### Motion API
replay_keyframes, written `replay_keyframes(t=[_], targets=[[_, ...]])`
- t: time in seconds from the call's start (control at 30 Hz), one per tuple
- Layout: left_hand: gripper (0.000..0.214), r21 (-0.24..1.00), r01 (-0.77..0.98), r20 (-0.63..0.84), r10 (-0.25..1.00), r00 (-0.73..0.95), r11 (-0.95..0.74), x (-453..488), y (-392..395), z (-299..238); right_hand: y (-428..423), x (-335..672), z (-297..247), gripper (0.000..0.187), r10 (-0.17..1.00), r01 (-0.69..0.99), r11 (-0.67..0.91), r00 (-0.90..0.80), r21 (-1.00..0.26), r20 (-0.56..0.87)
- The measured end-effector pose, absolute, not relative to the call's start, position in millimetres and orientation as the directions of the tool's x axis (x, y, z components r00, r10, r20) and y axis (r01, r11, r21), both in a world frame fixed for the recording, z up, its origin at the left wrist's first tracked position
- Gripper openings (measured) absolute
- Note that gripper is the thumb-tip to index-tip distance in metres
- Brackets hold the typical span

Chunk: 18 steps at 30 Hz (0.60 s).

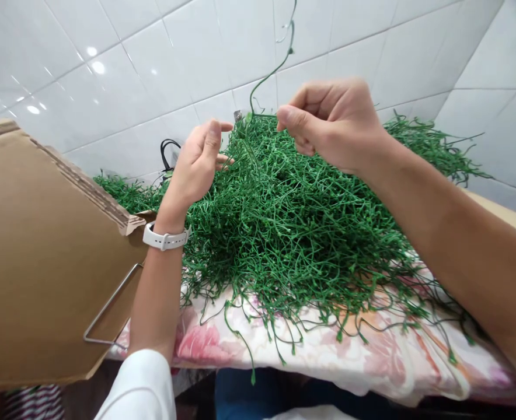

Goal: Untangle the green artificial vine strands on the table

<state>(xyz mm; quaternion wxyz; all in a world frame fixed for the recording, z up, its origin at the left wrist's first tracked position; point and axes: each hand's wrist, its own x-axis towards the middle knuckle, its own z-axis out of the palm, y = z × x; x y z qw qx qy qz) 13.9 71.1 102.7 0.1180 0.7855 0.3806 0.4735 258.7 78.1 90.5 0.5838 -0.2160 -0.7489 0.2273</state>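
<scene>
A big tangled heap of thin green artificial stems (302, 216) with small knobbed tips fills the middle. Above its top, my right hand (328, 122) is closed in a pinch on the end of a thin green stem (264, 115). My left hand (203, 154), with a white watch band at the wrist, is to the left of it, fingers apart beside some upright stems; whether its fingertips touch them I cannot tell. Between the hands a small metal piece (238, 115) shows at the heap's top. One long curved strand (273, 71) rises from there past the upper edge.
A large brown cardboard box (56, 251) stands at the left, with a bent metal wire (109, 303) by its side. Under the heap lies a floral cloth (232, 344). A white tiled wall (197, 52) closes the back. Black cord loops (168, 150) show behind my left hand.
</scene>
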Motion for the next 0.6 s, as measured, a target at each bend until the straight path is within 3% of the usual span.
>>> replay_keyframes(t=[0.13, 0.2, 0.3, 0.4, 0.5, 0.6], targets=[[0.034, 0.381, 0.615, 0.742, 0.625, 0.243, -0.691, 8.3, 86.5, 97.8, 77.8, 257.0, 90.2, 0.037, 0.579, 0.049, 0.810, -0.214, -0.584, 0.786], [0.035, 0.351, 0.612, 0.753, 0.602, 0.266, -0.709, 8.1, 86.9, 98.7, 76.3, 256.5, 90.7, 0.037, 0.581, 0.054, 0.809, -0.219, -0.585, 0.784], [0.046, 0.399, 0.524, 0.746, 0.598, 0.292, -0.753, 12.2, 80.9, 101.1, 73.4, 256.4, 92.0, 0.036, 0.592, 0.082, 0.804, -0.216, -0.590, 0.777], [0.042, 0.457, 0.448, 0.713, 0.617, 0.332, -0.769, 19.6, 73.6, 100.9, 73.9, 256.0, 92.0, 0.037, 0.581, 0.069, 0.811, -0.198, -0.580, 0.789], [0.038, 0.510, 0.357, 0.725, 0.615, 0.311, -0.782, 27.9, 69.9, 97.9, 78.0, 252.8, 89.3, 0.042, 0.593, -0.039, 0.793, -0.180, -0.608, 0.785], [0.039, 0.550, 0.232, 0.755, 0.597, 0.272, -0.802, 35.0, 69.4, 95.3, 81.1, 246.6, 84.5, 0.054, 0.640, -0.117, 0.718, -0.278, -0.686, 0.716]])
